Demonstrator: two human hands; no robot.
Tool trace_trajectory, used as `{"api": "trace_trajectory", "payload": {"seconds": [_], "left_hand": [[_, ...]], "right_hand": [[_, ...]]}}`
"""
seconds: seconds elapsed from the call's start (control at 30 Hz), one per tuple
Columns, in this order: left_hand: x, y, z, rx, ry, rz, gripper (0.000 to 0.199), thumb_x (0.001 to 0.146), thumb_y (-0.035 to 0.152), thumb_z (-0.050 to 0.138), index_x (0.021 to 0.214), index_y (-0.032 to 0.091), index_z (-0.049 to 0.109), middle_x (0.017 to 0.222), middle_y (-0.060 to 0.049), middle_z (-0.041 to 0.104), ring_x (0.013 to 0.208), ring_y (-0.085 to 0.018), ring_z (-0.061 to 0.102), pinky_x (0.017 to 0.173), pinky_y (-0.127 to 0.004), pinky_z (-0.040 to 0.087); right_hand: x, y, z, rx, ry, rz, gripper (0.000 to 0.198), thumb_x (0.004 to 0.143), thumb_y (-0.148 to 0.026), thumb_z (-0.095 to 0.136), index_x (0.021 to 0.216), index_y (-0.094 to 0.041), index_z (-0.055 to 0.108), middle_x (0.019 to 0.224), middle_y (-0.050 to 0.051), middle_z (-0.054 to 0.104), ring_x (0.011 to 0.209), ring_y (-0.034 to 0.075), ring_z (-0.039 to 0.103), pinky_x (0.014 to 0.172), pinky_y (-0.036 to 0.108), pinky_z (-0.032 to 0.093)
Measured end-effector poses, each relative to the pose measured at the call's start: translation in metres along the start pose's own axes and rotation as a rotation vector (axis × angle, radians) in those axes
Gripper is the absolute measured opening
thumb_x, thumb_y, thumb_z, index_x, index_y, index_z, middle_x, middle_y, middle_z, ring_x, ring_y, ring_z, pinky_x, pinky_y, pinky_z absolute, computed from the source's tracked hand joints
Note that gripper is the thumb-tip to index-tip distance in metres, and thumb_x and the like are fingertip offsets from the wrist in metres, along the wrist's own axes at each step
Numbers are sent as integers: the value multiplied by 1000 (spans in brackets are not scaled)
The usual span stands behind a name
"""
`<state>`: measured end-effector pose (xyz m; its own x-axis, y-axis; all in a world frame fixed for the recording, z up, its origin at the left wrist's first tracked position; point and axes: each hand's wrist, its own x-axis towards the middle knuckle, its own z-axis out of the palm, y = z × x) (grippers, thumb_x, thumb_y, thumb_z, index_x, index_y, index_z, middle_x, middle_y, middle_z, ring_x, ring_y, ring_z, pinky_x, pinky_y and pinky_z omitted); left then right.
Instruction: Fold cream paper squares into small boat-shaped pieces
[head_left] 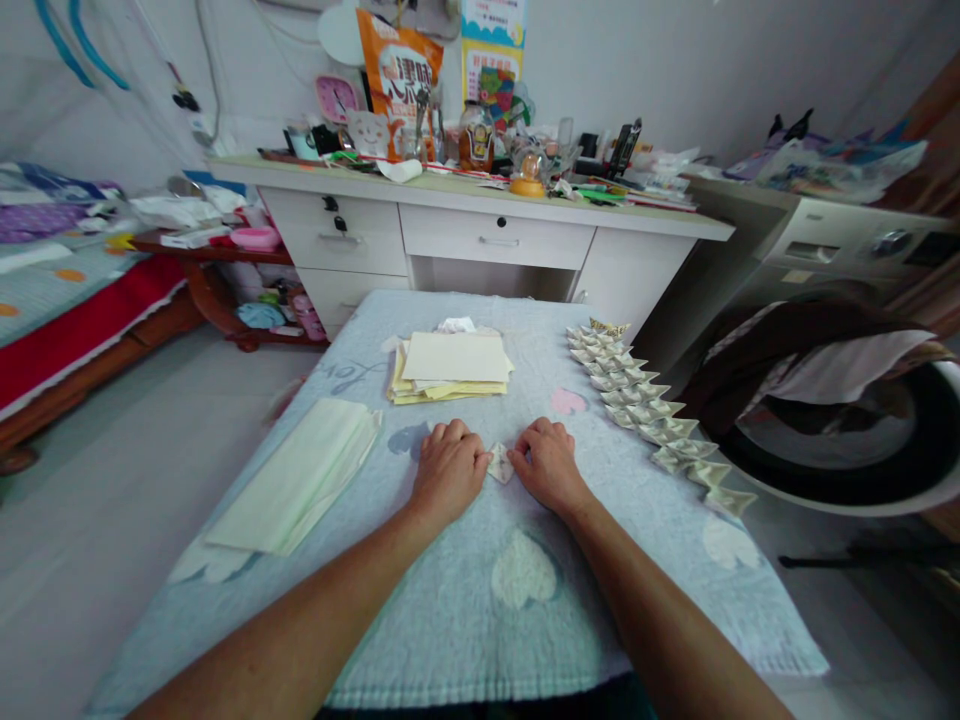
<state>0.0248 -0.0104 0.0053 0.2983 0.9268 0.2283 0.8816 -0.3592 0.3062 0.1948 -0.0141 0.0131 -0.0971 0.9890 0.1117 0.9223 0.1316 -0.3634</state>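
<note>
**Matched Pressure Counts**

On a cloth-covered desk (420,640), left of boat-shaped paper folds (635,394), the left hand (451,466) and right hand (550,462) pinch opposite sides of a small folded paper (500,466); gentle, even pressure should keep it square.

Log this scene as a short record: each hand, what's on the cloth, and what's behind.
Left hand: fingertips at left edge of small folded paper
Right hand: fingertips at its right edge
Cloth, left: pale sheets
Cloth, far middle: paper stack
Cloth, right: row of folded pieces
Behind: white desk, cluttered top
</note>
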Motion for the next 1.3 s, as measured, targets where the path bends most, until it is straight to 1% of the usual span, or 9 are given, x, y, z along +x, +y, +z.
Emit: {"api": "trace_trajectory", "payload": {"seconds": [0.27, 0.4, 0.53, 0.67, 0.8, 0.93, 1.0, 1.17, 1.3], "left_hand": [[0, 0, 1, 5, -10, -12, 17, 86, 34, 56, 77, 21, 62, 94, -6, 56, 93, -24, 48, 75, -36, 35], [0, -1, 0, -16, -2, -12, 15, 85, 32, 56, 76, 21, 61, 93, -6, 56, 92, -24, 48, 75, -35, 36], [0, -7, -3, -64, 17, -61, 7, 81, 27, 59, 85, 22, 61, 95, -5, 57, 93, -24, 49, 80, -36, 37], [1, -15, -5, -162, 37, -96, 11, 82, 20, 55, 89, 22, 62, 96, -4, 58, 96, -23, 50, 86, -37, 38], [3, -14, -7, -245, 50, 2, 16, 84, 19, 52, 91, 23, 66, 97, -4, 58, 97, -22, 50, 89, -37, 38], [4, -9, -6, -257, -35, 186, 25, 85, 18, 53, 102, 28, 68, 102, -3, 61, 99, -22, 48, 90, -36, 38], [3, -7, -6, -251, -68, 235, 28, 86, 17, 53, 107, 30, 67, 103, -2, 62, 100, -22, 48, 90, -36, 38], [5, -9, -2, -244, -73, 210, 24, 89, 24, 52, 105, 29, 69, 100, -3, 63, 97, -21, 50, 88, -36, 39], [6, -11, 2, -254, -50, 204, 22, 90, 25, 54, 102, 29, 71, 99, -3, 64, 94, -20, 51, 86, -34, 40]], "right_hand": [[-1, -4, 1, -50, 20, 3, 30, 83, -48, 60, 75, -19, 63, 94, 8, 55, 94, 24, 45, 79, 36, 31], [-2, -7, 2, -91, 25, 16, 29, 82, -49, 60, 80, -20, 62, 95, 8, 55, 93, 25, 45, 78, 36, 31], [-2, -8, 2, -104, 12, 13, 29, 82, -49, 61, 82, -20, 61, 96, 8, 54, 94, 26, 45, 78, 37, 31], [-1, -7, 2, -107, 15, 14, 29, 82, -49, 61, 81, -20, 61, 96, 8, 54, 94, 26, 44, 78, 36, 31], [-1, -7, 3, -106, 22, 12, 29, 81, -49, 62, 81, -20, 61, 96, 9, 54, 93, 25, 44, 78, 36, 31], [-2, -7, 3, -109, 23, 8, 30, 83, -50, 59, 82, -20, 61, 95, 9, 54, 93, 25, 44, 77, 36, 30], [-2, -7, 3, -112, 25, 8, 32, 84, -52, 57, 82, -20, 61, 95, 9, 54, 93, 25, 44, 77, 36, 30], [-2, -5, 2, -99, 15, 7, 30, 84, -51, 59, 83, -20, 61, 97, 8, 53, 93, 25, 44, 77, 36, 30], [1, -2, -2, -38, -43, 16, 22, 84, -44, 61, 83, -22, 63, 98, 7, 53, 94, 24, 44, 78, 35, 29]]}}
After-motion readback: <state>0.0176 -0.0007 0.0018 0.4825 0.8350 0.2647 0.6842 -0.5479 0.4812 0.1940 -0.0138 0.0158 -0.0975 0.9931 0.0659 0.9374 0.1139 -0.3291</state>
